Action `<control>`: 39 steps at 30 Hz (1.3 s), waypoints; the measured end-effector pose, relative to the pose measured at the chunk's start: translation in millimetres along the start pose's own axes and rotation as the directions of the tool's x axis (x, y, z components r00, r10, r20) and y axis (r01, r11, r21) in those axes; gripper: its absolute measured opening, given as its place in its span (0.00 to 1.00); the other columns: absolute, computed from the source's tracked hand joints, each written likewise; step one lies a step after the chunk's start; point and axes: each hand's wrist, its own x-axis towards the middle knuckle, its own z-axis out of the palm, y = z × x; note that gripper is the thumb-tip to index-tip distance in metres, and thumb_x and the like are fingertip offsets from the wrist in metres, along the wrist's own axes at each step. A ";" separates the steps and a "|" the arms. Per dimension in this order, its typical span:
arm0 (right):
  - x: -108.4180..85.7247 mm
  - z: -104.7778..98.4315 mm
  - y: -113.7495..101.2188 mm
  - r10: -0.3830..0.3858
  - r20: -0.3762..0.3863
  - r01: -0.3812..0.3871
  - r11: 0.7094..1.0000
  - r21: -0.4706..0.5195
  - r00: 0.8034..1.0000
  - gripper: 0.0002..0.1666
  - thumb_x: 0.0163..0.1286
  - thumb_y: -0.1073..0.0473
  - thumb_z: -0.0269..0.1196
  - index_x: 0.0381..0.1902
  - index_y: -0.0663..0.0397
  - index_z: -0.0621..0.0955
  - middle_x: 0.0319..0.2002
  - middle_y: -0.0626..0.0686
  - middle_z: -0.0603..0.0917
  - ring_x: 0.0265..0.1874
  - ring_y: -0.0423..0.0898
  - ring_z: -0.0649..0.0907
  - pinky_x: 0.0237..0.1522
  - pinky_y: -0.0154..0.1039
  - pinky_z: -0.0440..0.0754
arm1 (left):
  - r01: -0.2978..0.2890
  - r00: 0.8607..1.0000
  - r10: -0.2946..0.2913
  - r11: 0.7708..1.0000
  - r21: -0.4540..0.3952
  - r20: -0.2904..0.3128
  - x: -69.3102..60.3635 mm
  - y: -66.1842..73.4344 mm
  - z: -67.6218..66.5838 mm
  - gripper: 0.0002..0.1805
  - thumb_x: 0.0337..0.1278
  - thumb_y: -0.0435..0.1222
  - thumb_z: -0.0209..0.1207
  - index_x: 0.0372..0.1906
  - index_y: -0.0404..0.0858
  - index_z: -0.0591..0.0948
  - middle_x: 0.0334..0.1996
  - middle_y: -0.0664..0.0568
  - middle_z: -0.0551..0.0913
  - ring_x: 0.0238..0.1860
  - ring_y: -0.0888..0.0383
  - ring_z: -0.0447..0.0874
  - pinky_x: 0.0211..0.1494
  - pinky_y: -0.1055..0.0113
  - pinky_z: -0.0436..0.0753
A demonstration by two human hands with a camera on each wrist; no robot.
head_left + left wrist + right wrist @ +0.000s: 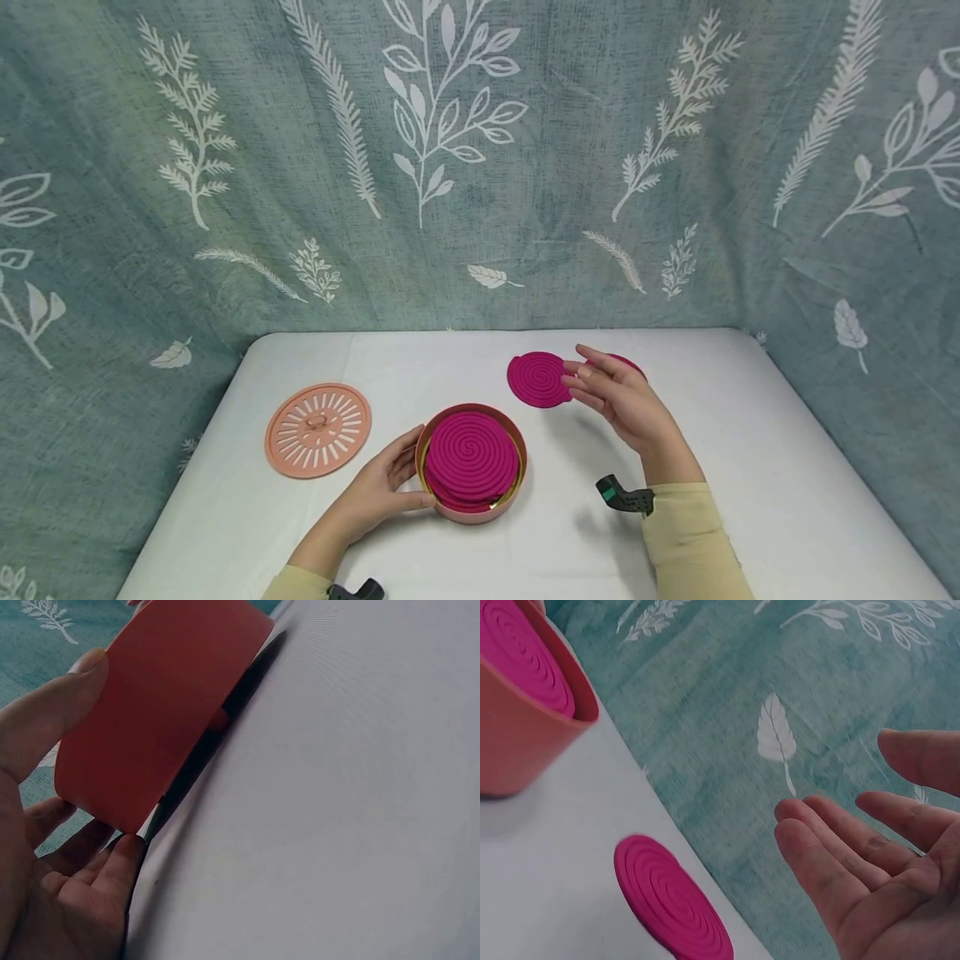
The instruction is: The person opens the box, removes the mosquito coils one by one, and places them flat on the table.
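Leaf-print curtain (555,167) behind white table (465,562). Left hand (378,492): fingers and thumb gripping the side of a round salmon container (471,517), centre of table. Right hand (621,398): fingers open, loosely extended, raised above table. Slotted salmon lid (318,431) flat, left of container. Magenta coil stack (471,454) inside container; loose coil (536,379), partly hidden coil (630,363), back right

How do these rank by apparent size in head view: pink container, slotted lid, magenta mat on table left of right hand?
1. Pink container
2. Slotted lid, only slightly narrower
3. Magenta mat, clearly smallest, though it lies farther back
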 end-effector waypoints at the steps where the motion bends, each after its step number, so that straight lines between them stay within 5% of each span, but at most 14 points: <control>1: 1.7 4.1 -0.3 0.003 0.007 -0.003 1.000 0.004 1.000 0.37 0.77 0.58 0.57 0.77 0.60 0.57 0.69 0.64 0.67 0.63 0.55 0.76 0.64 0.47 0.75 | 0.008 1.000 -0.008 1.000 -0.001 -0.003 0.1 0.1 0.0 0.60 0.34 0.37 0.81 0.77 0.46 0.59 0.73 0.50 0.63 0.72 0.55 0.62 0.69 0.73 0.68; 12: 9.2 42.2 8.3 0.044 0.122 -0.041 0.999 -0.026 0.992 0.38 0.75 0.58 0.60 0.75 0.65 0.59 0.68 0.67 0.68 0.65 0.64 0.71 0.64 0.47 0.77 | 0.020 1.000 -0.020 1.000 0.014 -0.006 0.8 2.6 0.9 0.60 0.34 0.39 0.81 0.76 0.49 0.59 0.73 0.54 0.63 0.72 0.57 0.61 0.69 0.73 0.68; 22: 9.4 64.7 16.2 0.105 0.165 -0.094 0.993 -0.074 0.981 0.37 0.73 0.56 0.62 0.73 0.62 0.63 0.64 0.64 0.73 0.62 0.59 0.76 0.63 0.47 0.78 | 0.023 1.000 -0.023 1.000 0.021 0.001 0.9 6.3 2.3 0.60 0.35 0.39 0.81 0.77 0.49 0.58 0.73 0.53 0.63 0.72 0.58 0.61 0.69 0.74 0.67; 39: 5.2 94.3 26.5 0.177 0.239 -0.103 0.951 -0.292 0.955 0.37 0.72 0.49 0.62 0.75 0.41 0.63 0.69 0.59 0.69 0.67 0.53 0.71 0.72 0.56 0.65 | 0.016 1.000 -0.016 0.999 0.032 -0.020 0.2 0.3 0.6 0.60 0.35 0.40 0.81 0.77 0.47 0.59 0.73 0.51 0.62 0.72 0.54 0.61 0.69 0.73 0.68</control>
